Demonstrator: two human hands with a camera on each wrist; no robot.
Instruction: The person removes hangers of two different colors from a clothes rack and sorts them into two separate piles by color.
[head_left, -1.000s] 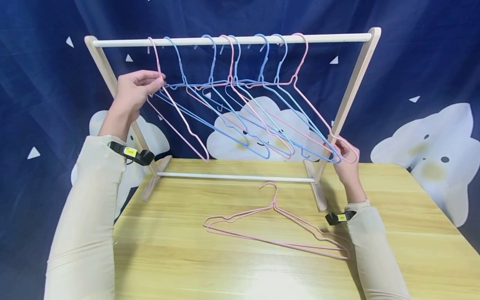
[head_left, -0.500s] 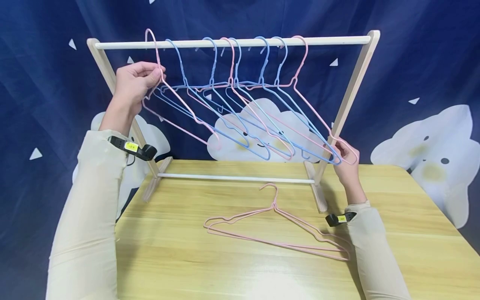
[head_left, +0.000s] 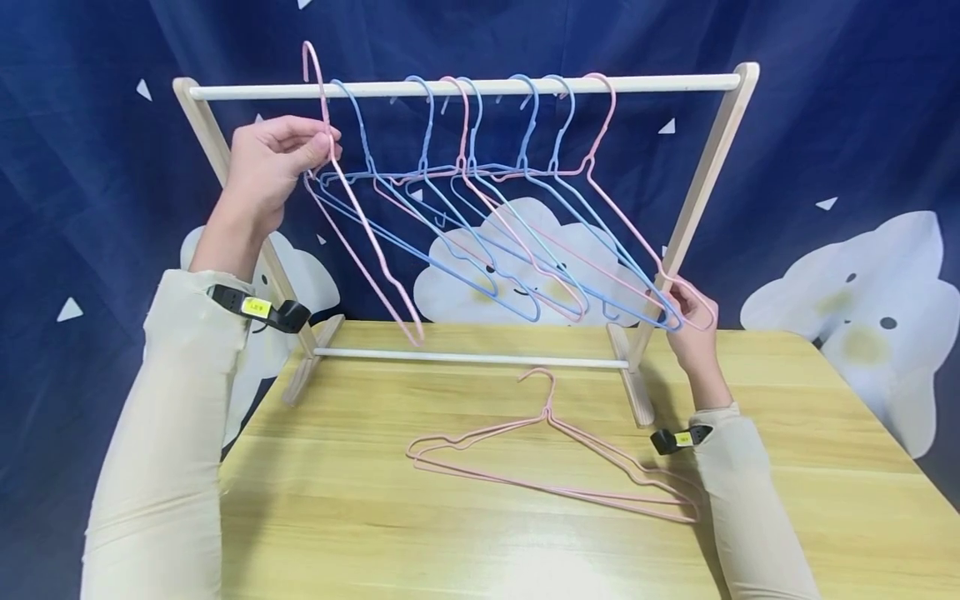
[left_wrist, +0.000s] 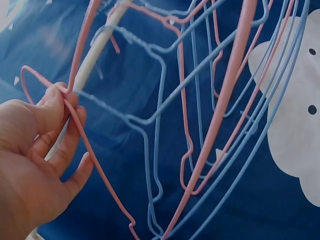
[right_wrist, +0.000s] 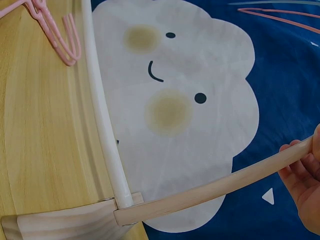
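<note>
My left hand (head_left: pixel 262 171) pinches a pink wire hanger (head_left: pixel 324 104) at its neck between thumb and fingers. Its hook stands above the left part of the rack's white rod (head_left: pixel 255 92), the tip close to the rod's top. In the left wrist view the thumb presses on the twisted neck. My right hand (head_left: pixel 693 329) grips the right wooden post (head_left: pixel 708 183) of the rack, partly behind the ends of hanging hangers. Several blue hangers (head_left: pixel 363 133) and pink hangers (head_left: pixel 612 104) hang from the rod, their lower parts overlapping.
Stacked pink hangers (head_left: pixel 548 400) lie on the wooden table (head_left: pixel 360 517) in front of the rack. The rack's lower bar (head_left: pixel 465 358) runs low between its feet (head_left: pixel 637 396). A dark blue curtain (head_left: pixel 825 83) with cloud pictures hangs behind.
My left hand has risen, lifting the pink hanger so its hook has come up off the rod. The hanger has swung and turned on the way. My right hand stays on the post.
</note>
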